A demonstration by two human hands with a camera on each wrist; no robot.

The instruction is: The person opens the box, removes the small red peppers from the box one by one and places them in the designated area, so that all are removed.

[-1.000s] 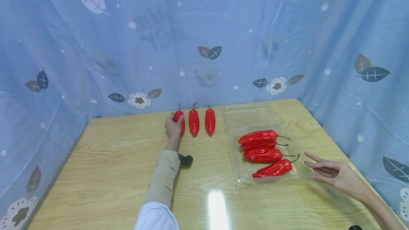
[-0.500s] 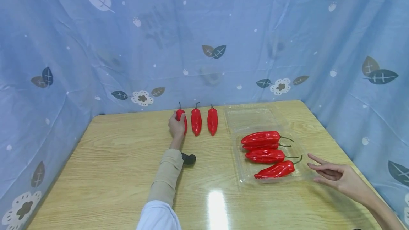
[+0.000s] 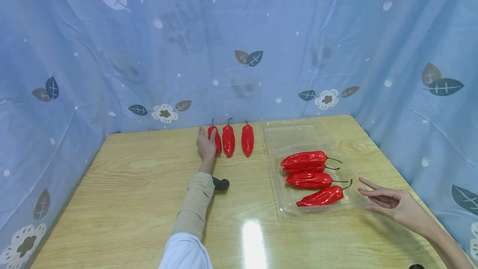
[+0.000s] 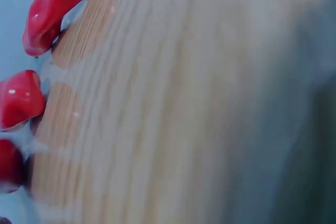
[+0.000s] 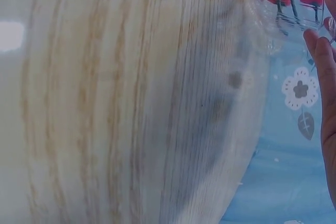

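The wooden table (image 3: 130, 198) bears 3 red peppers (image 3: 228, 141), 1 clear box (image 3: 293, 137).

**Nothing legible here**

From where I stand, I can't read any text, number or label. The curtain (image 3: 209, 90) carries faint marks (image 3: 183, 26), a bit like lettering, at eleven o'clock in the head view, too blurred to make out.
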